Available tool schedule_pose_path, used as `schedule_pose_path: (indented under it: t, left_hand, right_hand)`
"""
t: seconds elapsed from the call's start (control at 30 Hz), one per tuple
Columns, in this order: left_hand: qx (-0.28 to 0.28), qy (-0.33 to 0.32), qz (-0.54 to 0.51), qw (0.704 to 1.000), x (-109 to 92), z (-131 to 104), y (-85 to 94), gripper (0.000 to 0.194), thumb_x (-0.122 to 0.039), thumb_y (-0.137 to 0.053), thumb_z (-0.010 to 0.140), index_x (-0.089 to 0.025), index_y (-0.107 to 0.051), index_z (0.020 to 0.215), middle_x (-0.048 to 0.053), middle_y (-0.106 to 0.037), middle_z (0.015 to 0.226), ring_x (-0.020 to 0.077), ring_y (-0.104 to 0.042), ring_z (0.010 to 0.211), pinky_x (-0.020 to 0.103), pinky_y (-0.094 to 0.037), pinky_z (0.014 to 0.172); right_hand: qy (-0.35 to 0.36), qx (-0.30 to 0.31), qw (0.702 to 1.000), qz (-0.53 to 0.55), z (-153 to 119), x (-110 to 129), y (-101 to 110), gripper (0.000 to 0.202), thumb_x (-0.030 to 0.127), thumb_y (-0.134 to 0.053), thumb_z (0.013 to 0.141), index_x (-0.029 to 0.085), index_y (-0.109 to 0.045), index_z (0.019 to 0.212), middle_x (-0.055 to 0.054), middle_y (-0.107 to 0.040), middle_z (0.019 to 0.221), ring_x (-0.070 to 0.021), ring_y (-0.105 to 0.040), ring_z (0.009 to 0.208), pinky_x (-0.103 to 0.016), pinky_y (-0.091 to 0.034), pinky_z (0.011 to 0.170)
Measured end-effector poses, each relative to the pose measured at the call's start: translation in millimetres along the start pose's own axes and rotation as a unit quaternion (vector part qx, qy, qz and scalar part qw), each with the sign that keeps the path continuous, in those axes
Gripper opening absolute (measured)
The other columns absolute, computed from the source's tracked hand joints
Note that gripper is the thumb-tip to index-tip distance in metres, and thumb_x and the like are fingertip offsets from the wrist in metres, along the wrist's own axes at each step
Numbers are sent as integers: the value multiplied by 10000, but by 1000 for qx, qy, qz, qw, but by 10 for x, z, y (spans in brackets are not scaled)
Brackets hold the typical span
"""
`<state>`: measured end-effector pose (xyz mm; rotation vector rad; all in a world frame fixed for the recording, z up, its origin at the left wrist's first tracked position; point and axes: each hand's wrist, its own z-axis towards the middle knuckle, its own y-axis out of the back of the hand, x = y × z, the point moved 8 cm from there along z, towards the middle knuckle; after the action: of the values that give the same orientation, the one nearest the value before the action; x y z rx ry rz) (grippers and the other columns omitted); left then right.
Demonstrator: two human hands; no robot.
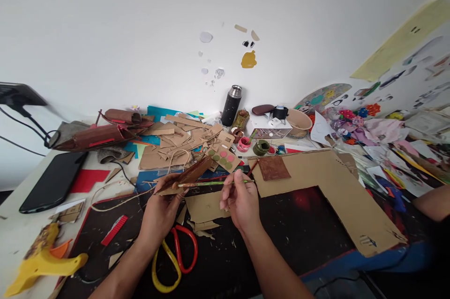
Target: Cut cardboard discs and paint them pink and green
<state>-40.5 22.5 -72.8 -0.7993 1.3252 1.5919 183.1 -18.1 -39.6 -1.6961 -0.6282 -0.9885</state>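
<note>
My left hand (pixel 164 203) is closed on a piece of cardboard (pixel 197 171) painted brown, which is tilted up above the table. In my right hand (pixel 242 198) is a thin paintbrush (pixel 207 183) with a green handle, its tip reaching left to the cardboard's near edge. Beneath the hands lies a plain cardboard piece (pixel 204 206) with torn scraps. Scissors (pixel 179 257) with one red and one yellow handle loop rest in front of my left hand. Paint jars stand beyond my right hand, among them a green one (pixel 261 147) and a pink one (pixel 243 143).
A brown cardboard boat (pixel 94 137) and a phone (pixel 52 182) are at left, near a yellow glue gun (pixel 45 261). Cardboard scraps (pixel 176 139) are heaped behind, beside a black flask (pixel 232 106). An L-shaped cardboard sheet (pixel 337 182) bears a brown square (pixel 274 168). Someone's arm (pixel 434 203) shows at right.
</note>
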Motion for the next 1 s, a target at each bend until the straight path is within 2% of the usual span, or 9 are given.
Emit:
schedule_pose_path:
  t: [0.2,0.4,0.6,0.83,1.0]
  left_hand:
    - [-22,8,2,1000,-7,3,62,380,-499,-640,944,-222,-619,1204,87,-720,1174,281,-713,1085,384,-581,919]
    - [-1,8,36,999,-7,-1,26,369,-517,-617,959,-238,-629,1200,85,-723,1198,289,-713,1090,398,-562,933]
    - [-4,15,32,999,7,-2,37,383,-517,-626,949,-238,-643,1211,82,-727,1195,294,-718,1083,400,-562,938]
    - [1,-5,64,998,-8,-9,26,347,-458,-569,974,-233,-629,1231,95,-735,1221,300,-710,1131,406,-555,961]
    - [3,4,58,998,-13,-18,26,359,-468,-598,962,-239,-612,1238,93,-743,1208,300,-719,1113,407,-563,958]
  right_hand:
    - [12,-34,999,-3,18,1,90,570,714,-814,783,168,-669,708,35,-591,448,-110,-539,303,-175,-366,303]
    - [-5,4,1000,-7,-30,-35,-16,576,719,-790,806,169,-660,692,27,-590,435,-117,-541,292,-178,-366,301]
    - [-1,-18,1000,-2,14,-53,33,571,715,-806,789,171,-659,698,37,-578,434,-112,-530,293,-176,-353,298]
    - [-14,23,1000,-7,-39,-89,-117,577,713,-786,812,166,-652,688,26,-589,427,-113,-528,281,-175,-347,296]
    - [-4,4,1000,-6,-39,-41,-89,563,701,-798,808,169,-654,692,36,-581,425,-109,-529,284,-171,-347,299]
